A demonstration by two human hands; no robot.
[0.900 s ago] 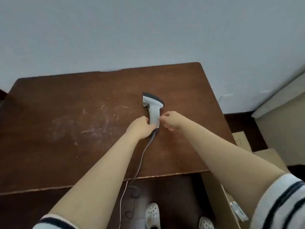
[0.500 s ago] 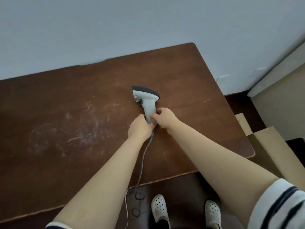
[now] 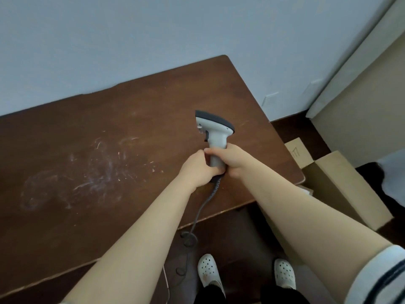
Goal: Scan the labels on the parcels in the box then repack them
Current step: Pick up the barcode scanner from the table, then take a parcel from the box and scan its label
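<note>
Head view: I count one scanner, two hands, one cable, one box and two shoes.

The single white plastic handheld barcode scanner with a dark grey cap [image 3: 215,137] is on the right part of the dark brown wooden worktop [image 3: 109,132], near its right edge. Its head points away from me and its handle points back towards me. Whether its base rests on the wood or is lifted just off it, I cannot tell.

Both of my hands are on the handle. My left hand [image 3: 197,170] grips the lower end from the left, with its fingers [image 3: 215,171] curled under the butt of the handle. My right hand [image 3: 232,160] grips from the right, its fingers [image 3: 215,151] clamped across the handle just above the left hand. The two hands touch each other.

One grey coiled cable [image 3: 203,205] leaves the bottom of the handle, runs over the near edge of the worktop and hangs down to the dark floor [image 3: 245,249], where it loops.

One brown cardboard box [image 3: 341,189] stands on the floor just right of the worktop, with two flaps open. My right forearm and the worktop corner hide its inside.

My two white perforated clogs [image 3: 209,273] show below. One white sleeve with dark stripes [image 3: 377,279] shows on my right arm. White scuff marks cover the middle of the worktop.
</note>
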